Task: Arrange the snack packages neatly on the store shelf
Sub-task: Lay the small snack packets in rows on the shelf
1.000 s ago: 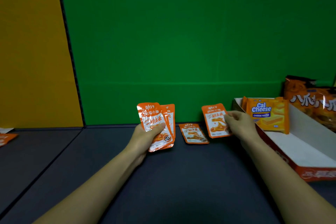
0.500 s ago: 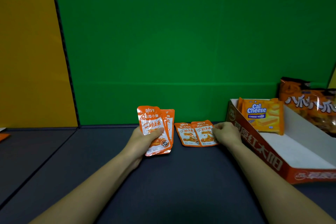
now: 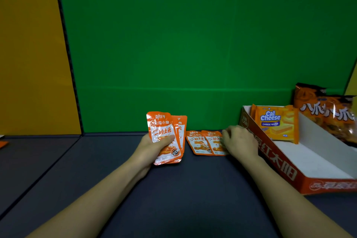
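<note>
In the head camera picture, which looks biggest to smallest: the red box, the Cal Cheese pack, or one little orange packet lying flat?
1. red box
2. Cal Cheese pack
3. flat orange packet

The box lies nearer the camera, but it holds the pack, so it is truly bigger.

Orange-white packets (image 3: 206, 142), seemingly dark-grey shelf (image 3: 193, 189)

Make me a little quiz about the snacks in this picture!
1. True or false: the left hand holds orange packets.
2. How many orange packets lie flat on the shelf beside the right hand?
3. Where is the Cal Cheese pack? A) in the cardboard tray B) in the left hand C) flat on the shelf

Key: 1 true; 2 two; 3 A.
</note>
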Tool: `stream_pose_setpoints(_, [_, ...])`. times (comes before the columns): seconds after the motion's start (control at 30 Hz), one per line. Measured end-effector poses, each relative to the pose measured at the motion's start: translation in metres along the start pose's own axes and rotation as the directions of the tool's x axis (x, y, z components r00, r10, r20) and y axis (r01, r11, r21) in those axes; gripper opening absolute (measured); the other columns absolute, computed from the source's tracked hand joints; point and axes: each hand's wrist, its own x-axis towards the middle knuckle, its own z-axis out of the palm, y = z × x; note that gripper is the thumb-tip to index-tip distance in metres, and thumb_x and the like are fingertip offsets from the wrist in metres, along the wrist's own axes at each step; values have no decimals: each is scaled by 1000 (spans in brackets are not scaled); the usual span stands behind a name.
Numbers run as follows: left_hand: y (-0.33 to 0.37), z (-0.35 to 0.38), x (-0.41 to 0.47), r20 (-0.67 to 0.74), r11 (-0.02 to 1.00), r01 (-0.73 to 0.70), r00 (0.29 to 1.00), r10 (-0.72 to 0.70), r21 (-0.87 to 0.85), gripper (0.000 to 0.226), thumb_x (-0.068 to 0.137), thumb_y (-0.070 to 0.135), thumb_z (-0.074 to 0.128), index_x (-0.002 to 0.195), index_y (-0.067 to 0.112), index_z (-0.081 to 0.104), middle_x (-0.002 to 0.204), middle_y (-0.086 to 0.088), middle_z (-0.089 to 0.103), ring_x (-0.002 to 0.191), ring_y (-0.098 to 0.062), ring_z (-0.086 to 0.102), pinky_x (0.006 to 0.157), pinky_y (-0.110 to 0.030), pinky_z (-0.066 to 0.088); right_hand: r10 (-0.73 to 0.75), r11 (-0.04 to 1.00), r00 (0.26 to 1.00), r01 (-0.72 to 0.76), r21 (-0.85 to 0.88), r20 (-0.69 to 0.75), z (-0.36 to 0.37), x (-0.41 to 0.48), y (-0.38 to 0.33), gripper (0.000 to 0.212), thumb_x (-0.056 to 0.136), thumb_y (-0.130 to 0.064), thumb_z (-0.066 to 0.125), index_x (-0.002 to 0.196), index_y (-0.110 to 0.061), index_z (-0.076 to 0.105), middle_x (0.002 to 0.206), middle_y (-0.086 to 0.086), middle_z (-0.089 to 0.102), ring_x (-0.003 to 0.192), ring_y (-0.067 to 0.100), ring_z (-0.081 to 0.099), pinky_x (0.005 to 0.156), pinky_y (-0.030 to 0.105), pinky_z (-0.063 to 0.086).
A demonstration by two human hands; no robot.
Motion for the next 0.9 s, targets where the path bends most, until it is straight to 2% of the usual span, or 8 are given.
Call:
stream_pose_setpoints(0.07, [2,2,-2,28,1000,-7,1000,8,-12,16,84,13,66,99,14,65,85,-1,75,69,-14,72,63,-25,58,-55,951,990,13,309,128,-6,-6,-13,38,97,-39,41,107,-13,67,104,5,68,90,20,62,78,31,48])
stream_pose_setpoints(0.13, [3,6,-5,62,1000,-14,998,15,-14,16,84,13,66,100,14,65,84,1,76,70,-14,72,62,-23,57,-151,770,923,-116,628,355,-11,-18,-32,40,96,-42,43,104,-12,68,96,3,69,77,11,61,69,20,48])
stream_pose_setpoints(0.2, [3,9,-8,101,1000,-28,994,30,-13,19,84,12,65,103,13,65,88,0,76,75,-14,72,63,-23,57,-235,651,874,-183,736,425,-11,-28,-48,40,92,-41,51,100,-6,69,88,3,70,74,11,61,66,15,48])
stream_pose_setpoints(0.37, [1,13,-11,129,999,-32,991,34,-20,22,84,11,65,106,14,65,95,-2,75,81,-16,72,69,-25,57,-250,481,857,-294,826,451,-7,-34,-59,24,91,-24,57,101,-6,68,97,11,72,85,20,66,88,33,52])
stream_pose_setpoints(0.5, [1,10,-7,91,999,-28,995,32,-41,19,84,10,64,102,15,65,96,-3,74,80,-17,72,72,-28,57,-250,491,854,-295,820,457,-11,-32,-56,23,98,-19,45,88,-10,64,84,5,70,64,5,68,66,17,56])
stream_pose_setpoints(0.57, [0,9,-6,62,998,-29,998,32,-47,15,85,8,64,98,15,65,93,-4,74,75,-16,72,70,-28,57,-166,500,900,-275,821,403,-19,-28,-51,25,98,-15,44,82,-9,62,78,5,67,55,2,66,56,13,52])
stream_pose_setpoints(0.73, [2,5,-4,25,999,-26,999,27,-42,12,85,9,64,95,14,65,78,0,75,66,-13,71,61,-24,57,107,808,990,-142,572,95,-35,-2,-13,28,98,-24,43,102,-5,62,100,10,68,89,23,64,78,34,51])
stream_pose_setpoints(0.9, [1,6,-5,41,1000,-5,999,6,-17,13,84,11,65,97,14,64,79,0,75,66,-13,71,60,-24,57,157,943,979,-187,277,128,-24,5,10,32,99,-21,39,115,-1,58,112,19,64,102,34,61,89,40,47])
